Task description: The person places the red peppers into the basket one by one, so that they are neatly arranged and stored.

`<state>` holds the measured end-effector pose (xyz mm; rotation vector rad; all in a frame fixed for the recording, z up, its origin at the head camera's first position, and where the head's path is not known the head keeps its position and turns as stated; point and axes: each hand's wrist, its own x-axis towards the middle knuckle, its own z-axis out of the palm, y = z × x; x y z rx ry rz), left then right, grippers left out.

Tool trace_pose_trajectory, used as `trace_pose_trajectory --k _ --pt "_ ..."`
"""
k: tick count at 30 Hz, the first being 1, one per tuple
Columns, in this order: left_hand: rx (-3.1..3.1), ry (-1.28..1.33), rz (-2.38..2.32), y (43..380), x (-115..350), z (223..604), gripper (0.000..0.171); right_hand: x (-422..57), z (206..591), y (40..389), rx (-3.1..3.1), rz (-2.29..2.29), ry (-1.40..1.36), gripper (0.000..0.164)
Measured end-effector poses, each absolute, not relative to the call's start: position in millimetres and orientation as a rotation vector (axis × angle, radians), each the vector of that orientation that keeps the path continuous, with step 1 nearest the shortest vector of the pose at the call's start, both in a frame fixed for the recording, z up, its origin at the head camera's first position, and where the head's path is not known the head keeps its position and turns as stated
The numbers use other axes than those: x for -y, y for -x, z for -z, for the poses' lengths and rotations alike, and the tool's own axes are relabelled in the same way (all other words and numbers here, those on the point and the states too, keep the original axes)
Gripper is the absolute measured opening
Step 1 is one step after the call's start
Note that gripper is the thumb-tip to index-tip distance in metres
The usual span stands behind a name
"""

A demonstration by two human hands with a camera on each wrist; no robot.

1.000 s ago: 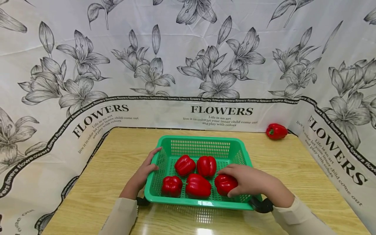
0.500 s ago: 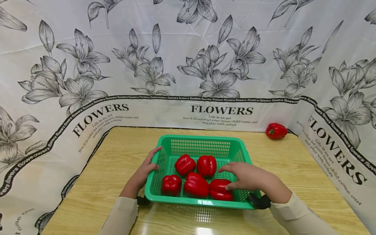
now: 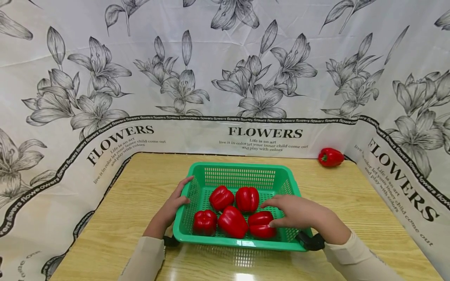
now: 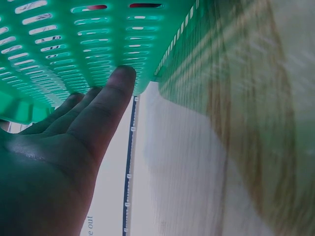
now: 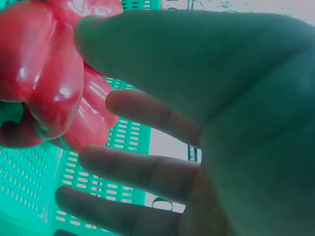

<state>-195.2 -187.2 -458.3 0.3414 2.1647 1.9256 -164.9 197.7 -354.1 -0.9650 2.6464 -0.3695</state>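
Observation:
A green plastic basket with slotted walls stands on the table, holding several red bell peppers. My left hand holds its left side, thumb over the rim; the left wrist view shows the fingers along the slotted outer wall. My right hand is over the basket's right part, fingers spread and slightly bent. Its thumb tip overlaps the front right bell pepper in the head view. Left of that pepper lies another bell pepper, tilted. Two more sit behind, and a further bell pepper is at front left.
One red bell pepper lies outside the basket, in the table's back right corner. White flower-printed cloth rises behind and at both sides of the wooden table. Black wrist straps show at both cuffs.
The right hand has loosened from the front right bell pepper, its fingers now spread. That pepper has shifted left and turned; the one beside it has tilted. The left hand stays in place.

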Motion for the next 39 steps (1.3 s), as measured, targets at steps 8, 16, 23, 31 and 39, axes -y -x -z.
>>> trace_pose_trajectory --k 8,16,23,31,39 --pt "-2.182 -0.303 -1.912 193.6 185.6 457.6 0.075 -205.4 351.2 168.0 -2.704 0.403 1.025 0.042" --pt "-2.192 -0.301 -1.918 193.7 187.0 460.4 0.075 -212.5 352.4 174.9 -2.781 0.432 1.089 0.037" --pt "-2.168 -0.315 -1.933 193.9 186.4 460.3 0.075 -222.2 351.1 185.3 -2.951 0.484 1.184 0.028" --pt "-2.179 -0.306 -1.927 192.9 187.8 461.3 0.074 -237.0 347.6 204.3 -3.147 0.585 1.167 0.020" --pt "-2.163 -0.326 -1.941 193.7 186.6 461.0 0.074 -261.8 351.6 232.6 -3.347 0.735 0.986 0.019"
